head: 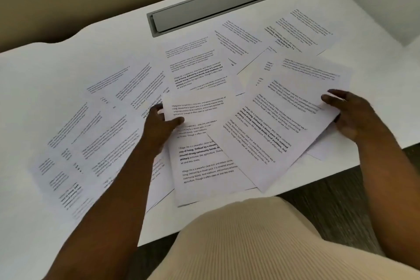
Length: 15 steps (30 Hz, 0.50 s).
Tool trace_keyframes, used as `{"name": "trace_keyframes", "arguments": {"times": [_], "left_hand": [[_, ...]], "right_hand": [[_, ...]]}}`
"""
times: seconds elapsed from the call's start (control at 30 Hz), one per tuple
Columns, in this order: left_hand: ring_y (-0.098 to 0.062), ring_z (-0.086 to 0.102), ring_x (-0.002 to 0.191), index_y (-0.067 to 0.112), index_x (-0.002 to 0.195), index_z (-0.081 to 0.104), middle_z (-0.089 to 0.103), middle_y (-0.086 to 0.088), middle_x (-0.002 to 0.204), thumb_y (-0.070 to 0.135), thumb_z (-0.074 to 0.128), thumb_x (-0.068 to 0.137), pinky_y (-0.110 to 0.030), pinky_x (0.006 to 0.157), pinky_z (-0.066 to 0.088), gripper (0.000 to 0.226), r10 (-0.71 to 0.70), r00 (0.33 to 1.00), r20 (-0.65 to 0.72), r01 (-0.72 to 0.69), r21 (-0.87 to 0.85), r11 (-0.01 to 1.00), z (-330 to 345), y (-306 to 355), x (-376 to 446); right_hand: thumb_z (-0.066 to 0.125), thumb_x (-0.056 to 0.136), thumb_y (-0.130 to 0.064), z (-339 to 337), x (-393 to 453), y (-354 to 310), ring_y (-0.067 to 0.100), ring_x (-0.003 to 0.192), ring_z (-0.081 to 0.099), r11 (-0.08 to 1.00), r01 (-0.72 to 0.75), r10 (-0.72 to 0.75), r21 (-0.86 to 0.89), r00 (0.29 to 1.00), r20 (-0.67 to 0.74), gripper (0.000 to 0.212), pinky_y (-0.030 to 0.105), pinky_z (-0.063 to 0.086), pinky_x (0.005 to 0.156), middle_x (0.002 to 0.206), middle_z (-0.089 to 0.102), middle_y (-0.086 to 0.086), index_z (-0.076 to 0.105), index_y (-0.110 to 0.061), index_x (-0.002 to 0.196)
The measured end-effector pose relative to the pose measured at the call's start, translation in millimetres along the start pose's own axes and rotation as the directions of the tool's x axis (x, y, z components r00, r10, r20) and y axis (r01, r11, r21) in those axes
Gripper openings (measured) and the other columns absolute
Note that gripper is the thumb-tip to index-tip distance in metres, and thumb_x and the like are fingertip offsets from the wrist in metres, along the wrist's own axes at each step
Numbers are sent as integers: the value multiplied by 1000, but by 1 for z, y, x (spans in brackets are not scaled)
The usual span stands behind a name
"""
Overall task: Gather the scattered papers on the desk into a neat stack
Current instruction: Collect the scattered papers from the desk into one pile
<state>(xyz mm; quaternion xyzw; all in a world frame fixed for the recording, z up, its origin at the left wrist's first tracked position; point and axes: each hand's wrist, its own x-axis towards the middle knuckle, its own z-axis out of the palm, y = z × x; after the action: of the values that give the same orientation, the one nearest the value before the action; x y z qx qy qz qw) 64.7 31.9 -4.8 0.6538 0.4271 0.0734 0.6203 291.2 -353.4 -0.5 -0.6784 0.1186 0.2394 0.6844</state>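
Observation:
Several white printed sheets lie scattered and overlapping across the white desk (45, 70). My left hand (160, 124) pinches the left edge of a middle sheet (200, 150), thumb on top. At the right, my right hand (354, 116) grips the right edge of a tilted sheet (279, 125) that overlaps the middle one. More papers fan out to the left (91, 134), and others lie toward the back right (295, 29) and behind the centre (195, 68).
A grey cable hatch (211, 4) is set into the desk at the back. The desk's front edge runs diagonally near my body, with dark floor (336, 200) below. One sheet corner (318, 154) overhangs the right front edge.

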Motion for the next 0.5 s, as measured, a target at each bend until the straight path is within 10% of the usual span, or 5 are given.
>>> {"name": "trace_keyframes", "arguments": {"times": [0.13, 0.2, 0.5], "left_hand": [[-26, 69, 104, 7, 126, 59, 70, -10, 119, 6, 69, 87, -44, 92, 56, 40, -55, 998, 3, 55, -62, 997, 2, -24, -27], [-26, 70, 102, 9, 124, 63, 71, -8, 115, 4, 64, 90, -42, 87, 58, 34, -83, 996, 16, 85, -115, 990, 3, -28, -38], [-15, 73, 84, 24, 117, 63, 73, 3, 102, 13, 58, 97, -29, 66, 59, 24, -31, 998, -51, 27, -92, 995, 6, -27, -52]], "right_hand": [[94, 38, -15, 22, -20, 23, 19, 101, 69, 941, -131, 116, 313, 991, 67, 65, 33, 59, 75, 101, 75, 5, 69, -10, 98], [83, 58, -9, 40, -31, 29, 22, 106, 67, 932, -136, 94, 336, 986, 139, 53, 34, 59, 78, 110, 73, 8, 66, -10, 109], [64, 91, -9, 103, -66, 38, 19, 89, 66, 970, 100, -71, -223, 988, 134, 13, 40, 53, 83, 99, 68, 3, 65, -20, 99]]}}
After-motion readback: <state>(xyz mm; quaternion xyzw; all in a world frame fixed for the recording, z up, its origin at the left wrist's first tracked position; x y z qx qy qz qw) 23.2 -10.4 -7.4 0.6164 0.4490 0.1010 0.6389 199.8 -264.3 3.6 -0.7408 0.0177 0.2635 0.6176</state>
